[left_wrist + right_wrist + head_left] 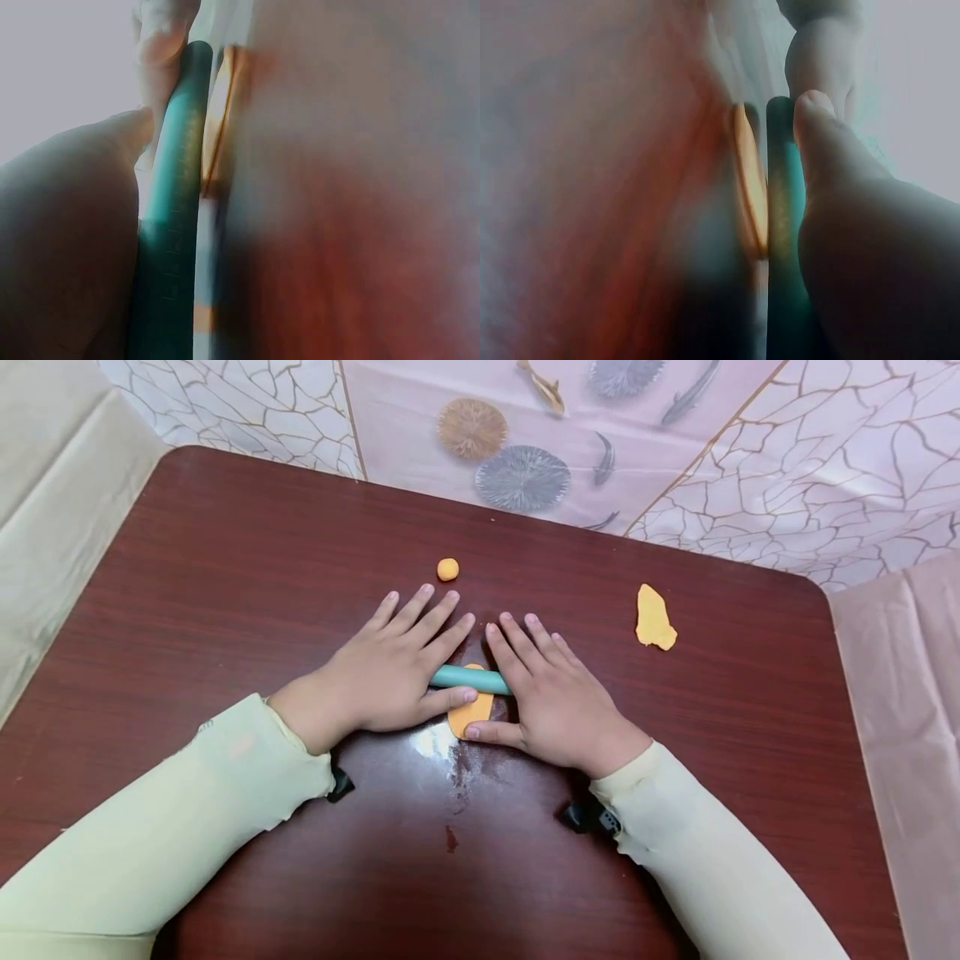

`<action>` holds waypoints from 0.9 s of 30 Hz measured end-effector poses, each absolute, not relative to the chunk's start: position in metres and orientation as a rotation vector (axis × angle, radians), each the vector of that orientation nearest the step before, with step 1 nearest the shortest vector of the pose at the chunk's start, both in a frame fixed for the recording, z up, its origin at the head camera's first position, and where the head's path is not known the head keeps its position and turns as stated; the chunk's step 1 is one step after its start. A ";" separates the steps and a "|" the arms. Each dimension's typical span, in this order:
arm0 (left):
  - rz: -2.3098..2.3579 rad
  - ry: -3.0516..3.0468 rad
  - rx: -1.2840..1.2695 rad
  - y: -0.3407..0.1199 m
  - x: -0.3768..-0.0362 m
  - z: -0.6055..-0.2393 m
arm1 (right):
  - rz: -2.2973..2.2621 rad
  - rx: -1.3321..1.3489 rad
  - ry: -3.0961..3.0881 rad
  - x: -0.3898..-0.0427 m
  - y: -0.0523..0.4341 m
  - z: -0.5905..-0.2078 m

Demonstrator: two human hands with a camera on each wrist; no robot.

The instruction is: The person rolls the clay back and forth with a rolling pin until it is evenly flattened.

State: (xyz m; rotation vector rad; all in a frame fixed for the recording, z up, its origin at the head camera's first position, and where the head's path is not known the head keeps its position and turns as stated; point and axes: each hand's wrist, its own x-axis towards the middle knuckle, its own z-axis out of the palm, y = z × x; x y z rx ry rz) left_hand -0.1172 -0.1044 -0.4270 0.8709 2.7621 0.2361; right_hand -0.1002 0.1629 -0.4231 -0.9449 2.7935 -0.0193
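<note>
A teal rolling stick [471,678] lies crosswise over a flattened oval of orange-yellow dough [459,723] at the middle of the table. My left hand [386,677] rests with spread, straight fingers over the stick's left end. Over its right end lies my right hand [566,702], fingers extended too. Both thumbs reach inward on the near side, overlapping the dough in the head view. In the left wrist view the stick [176,150] runs under the palm, with the thin dough [219,120] beside it. The right wrist view shows the dough [751,180] edge-on.
A small orange dough ball [447,569] sits beyond the left fingertips. Farther right lies an irregular flat dough scrap [654,618]. The dark red-brown table [300,535] meets a patterned cloth backdrop [420,393] at its far edge. Smudges mark the surface before the dough.
</note>
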 end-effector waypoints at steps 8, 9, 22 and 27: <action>0.261 2.750 0.870 -0.104 -0.136 -0.423 | -0.070 -0.904 2.748 -0.120 0.163 -0.421; 0.265 2.750 0.868 -0.103 -0.138 -0.423 | -0.074 -0.897 2.748 -0.122 0.163 -0.422; 0.232 2.752 0.894 -0.103 -0.132 -0.423 | -0.083 -0.929 2.766 -0.111 0.166 -0.426; 0.205 2.760 0.921 -0.103 -0.117 -0.423 | -0.071 -0.964 2.798 -0.094 0.166 -0.428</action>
